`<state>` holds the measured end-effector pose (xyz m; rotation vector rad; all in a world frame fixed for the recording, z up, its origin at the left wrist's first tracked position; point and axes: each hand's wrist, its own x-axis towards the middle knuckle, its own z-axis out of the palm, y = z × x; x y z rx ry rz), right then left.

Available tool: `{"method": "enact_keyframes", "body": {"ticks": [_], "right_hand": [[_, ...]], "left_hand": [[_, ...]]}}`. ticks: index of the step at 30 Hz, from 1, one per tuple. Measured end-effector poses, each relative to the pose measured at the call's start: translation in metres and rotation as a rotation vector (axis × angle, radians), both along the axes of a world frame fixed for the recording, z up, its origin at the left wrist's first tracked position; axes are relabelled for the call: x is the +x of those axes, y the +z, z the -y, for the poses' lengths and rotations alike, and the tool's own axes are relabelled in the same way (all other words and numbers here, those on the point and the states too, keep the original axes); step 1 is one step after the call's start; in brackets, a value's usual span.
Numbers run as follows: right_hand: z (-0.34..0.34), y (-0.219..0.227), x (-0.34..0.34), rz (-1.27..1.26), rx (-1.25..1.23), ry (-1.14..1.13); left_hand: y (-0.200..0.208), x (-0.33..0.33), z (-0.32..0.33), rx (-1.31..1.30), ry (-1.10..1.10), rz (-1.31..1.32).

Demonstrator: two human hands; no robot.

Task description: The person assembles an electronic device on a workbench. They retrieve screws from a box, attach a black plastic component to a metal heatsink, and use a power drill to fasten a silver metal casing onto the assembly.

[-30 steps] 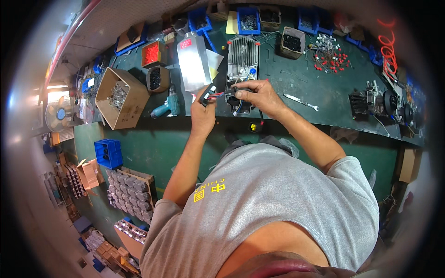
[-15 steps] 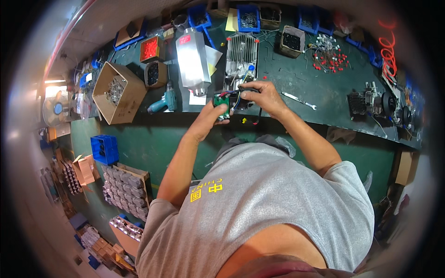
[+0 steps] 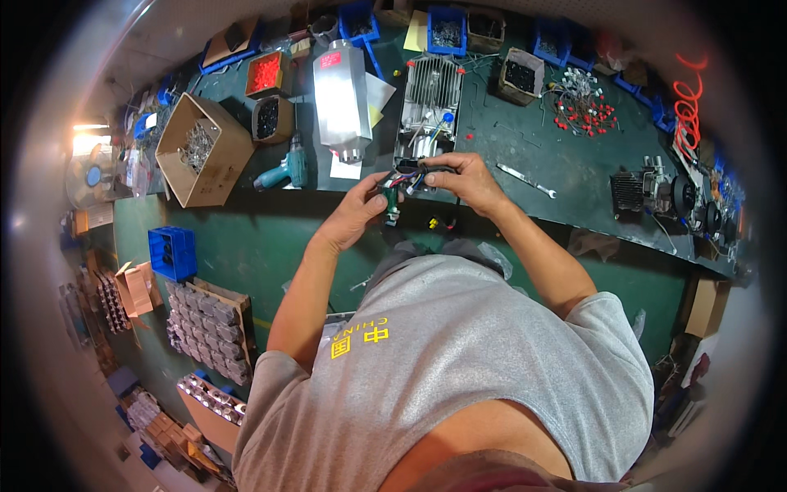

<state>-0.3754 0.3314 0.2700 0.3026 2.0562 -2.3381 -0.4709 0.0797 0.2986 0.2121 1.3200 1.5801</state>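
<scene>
At the near edge of the bench, my left hand [image 3: 358, 215] pinches a green circuit board [image 3: 391, 202], which is now seen nearly edge-on. My right hand [image 3: 471, 184] grips a bundle of dark and coloured wires [image 3: 412, 178] that runs to the board. Just beyond both hands lies a finned metal heater body [image 3: 432, 90], with a blue round part and loose wires at its near end. A yellow connector [image 3: 434, 223] hangs on a lead below the bench edge. My fingers partly hide where the wires meet the board.
Left of the heater body lies a silver metal casing [image 3: 343, 102], then a teal power drill [image 3: 284, 167] and a cardboard box [image 3: 202, 156] of metal parts. To the right are a wrench [image 3: 526, 181], red-tipped leads [image 3: 584, 111] and another finned assembly [image 3: 648, 189]. Blue bins [image 3: 447, 31] line the back.
My left hand has turned the circuit board from showing its flat face to nearly edge-on. My right hand stays on the wires. The whole view has shifted slightly.
</scene>
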Motion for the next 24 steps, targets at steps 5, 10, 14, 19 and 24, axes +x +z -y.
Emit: {"method": "enact_keyframes", "body": {"ticks": [5, 10, 14, 19, 24], "right_hand": [[0.014, -0.009, 0.016, -0.031, 0.180, 0.009], [0.030, -0.025, 0.036, 0.018, 0.155, -0.001], [0.008, -0.040, 0.021, 0.119, 0.165, 0.042], [0.001, -0.046, -0.024, -0.389, 0.887, 0.323], [0.002, -0.043, -0.044, -0.263, 1.021, 0.598]], "left_hand": [[-0.012, 0.000, 0.007, -0.304, -0.014, -0.462], [-0.018, 0.016, 0.010, -0.580, -0.023, -0.899], [-0.016, 0.027, 0.014, -0.485, -0.168, -0.846], [-0.019, 0.029, 0.012, -0.474, -0.191, -0.886], [-0.023, 0.029, 0.014, -0.439, -0.137, -0.859]]}}
